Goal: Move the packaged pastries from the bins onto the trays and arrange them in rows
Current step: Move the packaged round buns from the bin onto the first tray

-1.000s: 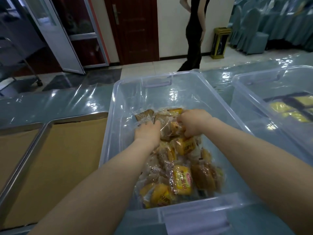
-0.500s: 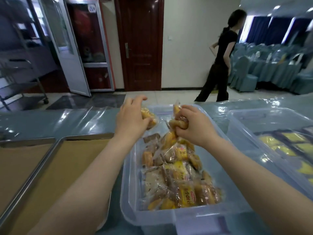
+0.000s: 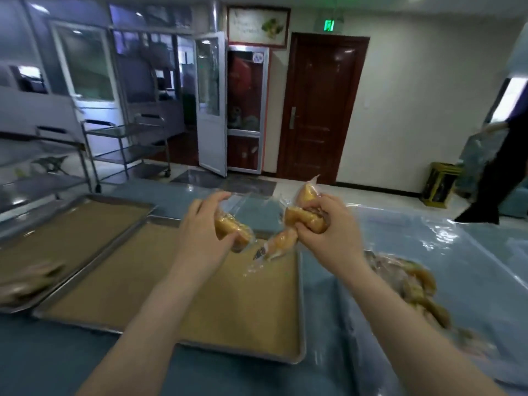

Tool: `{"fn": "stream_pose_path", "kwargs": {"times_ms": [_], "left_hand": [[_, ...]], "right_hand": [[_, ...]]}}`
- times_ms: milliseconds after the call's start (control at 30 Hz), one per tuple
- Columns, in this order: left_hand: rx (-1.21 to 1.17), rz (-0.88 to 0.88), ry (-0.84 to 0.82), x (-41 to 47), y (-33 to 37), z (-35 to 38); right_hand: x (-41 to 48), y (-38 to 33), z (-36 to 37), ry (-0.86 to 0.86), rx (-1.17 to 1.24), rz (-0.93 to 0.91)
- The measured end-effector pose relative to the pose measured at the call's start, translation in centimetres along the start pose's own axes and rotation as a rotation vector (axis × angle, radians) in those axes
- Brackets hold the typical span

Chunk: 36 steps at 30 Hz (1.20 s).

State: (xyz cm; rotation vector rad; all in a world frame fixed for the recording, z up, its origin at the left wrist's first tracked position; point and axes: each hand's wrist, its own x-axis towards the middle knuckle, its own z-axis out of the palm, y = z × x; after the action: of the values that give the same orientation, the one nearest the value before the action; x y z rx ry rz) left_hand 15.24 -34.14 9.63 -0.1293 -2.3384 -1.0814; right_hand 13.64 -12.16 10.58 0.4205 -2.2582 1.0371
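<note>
Head view. The left hand (image 3: 200, 232) grasps a single packaged pastry (image 3: 233, 231), fingers curled over its clear wrapper. The right hand (image 3: 328, 235) is clenched around a bunch of wrapped pastries (image 3: 305, 218), with one sticking up above the knuckles and another hanging below the fist. Both hands are raised over the far edge of the near tray (image 3: 228, 304), which is lined with brown paper and lies on the blue, plastic-covered tabletop (image 3: 428, 241). A second lined tray (image 3: 74, 224) lies just beside it on the left and carries a blurred pile (image 3: 28, 278) at its near end. A further heap of pastries (image 3: 414, 290) lies at right, but motion blur hides its container. A dark wooden door (image 3: 317, 110) stands behind.
</note>
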Motion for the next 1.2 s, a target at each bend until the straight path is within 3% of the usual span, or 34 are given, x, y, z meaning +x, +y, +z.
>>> {"fn": "stream_pose_path", "kwargs": {"times_ms": [433,800,967,1100,1200], "left_hand": [[0.184,-0.289,0.129,-11.0,-23.5,-28.5],[0.242,-0.533,0.205,-13.3,-38.7,-39.3],[0.297,-0.576,0.167,-10.6,-46.9,-43.2],[0.264,-0.622,0.084,-8.3,-52.0,-46.6],[0.264,-0.624,0.096,-6.0,-55.4,-48.5]], "right_hand": [[-7.8,-21.0,28.6,-0.262,0.444,0.208],[-9.1,-25.4,48.5,-0.357,0.587,0.540],[-6.5,-25.2,59.6,-0.278,0.585,0.636],[-4.7,-24.3,66.0,-0.083,0.534,0.789],[-4.2,-24.0,69.5,-0.047,0.340,0.723]]}}
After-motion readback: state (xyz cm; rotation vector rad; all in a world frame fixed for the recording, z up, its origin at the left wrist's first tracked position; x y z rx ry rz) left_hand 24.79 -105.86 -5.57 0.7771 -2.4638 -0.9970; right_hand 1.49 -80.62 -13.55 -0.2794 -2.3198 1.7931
